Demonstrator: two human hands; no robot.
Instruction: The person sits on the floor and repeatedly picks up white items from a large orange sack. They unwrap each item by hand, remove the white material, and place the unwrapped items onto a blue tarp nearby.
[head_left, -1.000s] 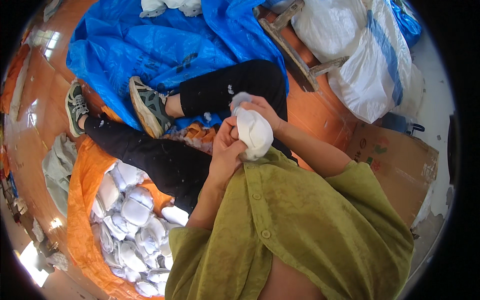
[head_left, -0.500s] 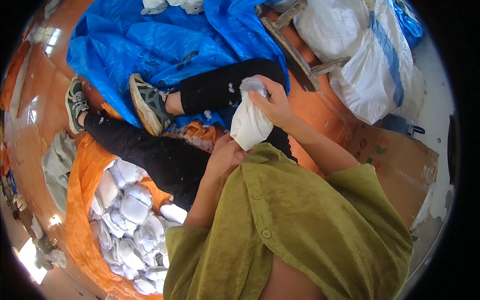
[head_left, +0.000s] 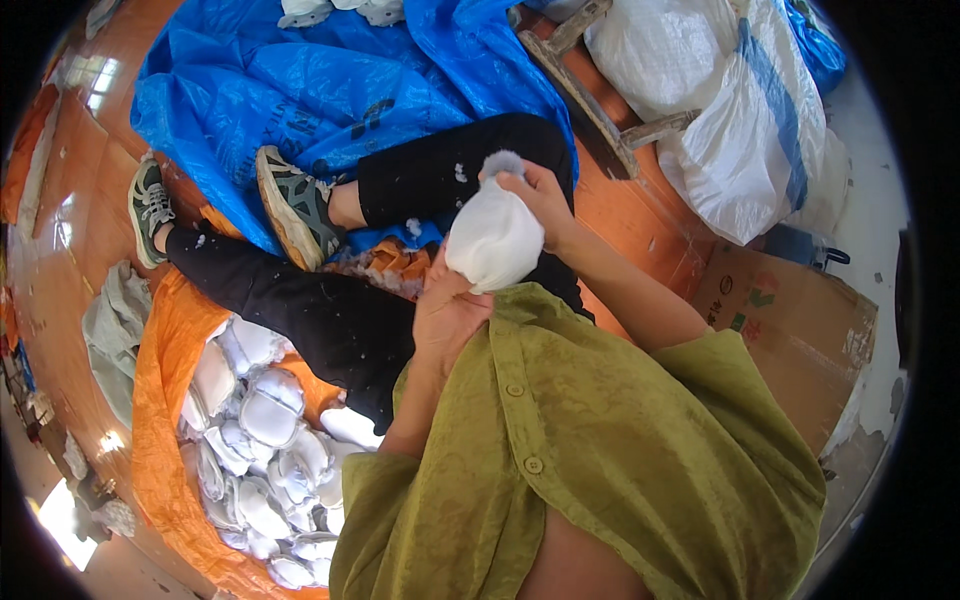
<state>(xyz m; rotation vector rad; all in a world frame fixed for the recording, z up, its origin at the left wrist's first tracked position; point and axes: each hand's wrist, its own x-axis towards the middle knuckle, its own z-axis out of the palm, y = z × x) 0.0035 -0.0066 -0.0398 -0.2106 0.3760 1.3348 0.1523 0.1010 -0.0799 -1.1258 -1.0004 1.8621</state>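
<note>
A white cloth pouch [head_left: 494, 238], rounded and full-looking, is held in front of my shirt. From its upper end sticks out a grey fluffy tip [head_left: 502, 163]. My right hand [head_left: 541, 203] is closed around the upper right side of the pouch, just below the tip. At the pouch's lower left, my left hand [head_left: 448, 308] grips it with the thumb along its lower edge; the other fingers are partly hidden behind the cloth. An open orange sack [head_left: 172, 440] to my left contains several white and grey padded pieces [head_left: 272, 408].
A blue plastic sheet [head_left: 250, 90] spreads beyond my legs, with white pieces on its far end. A wooden stool [head_left: 585, 105] lies tipped at the far right, near stuffed white bags [head_left: 730, 140]. A cardboard box [head_left: 790, 340] stands to my right. Grey cloth [head_left: 115, 325] lies at left.
The pouch has become rounder, and its grey tip now stands out further at the top. My right hand has shifted its grip slightly; my left hand has turned, showing more of its palm.
</note>
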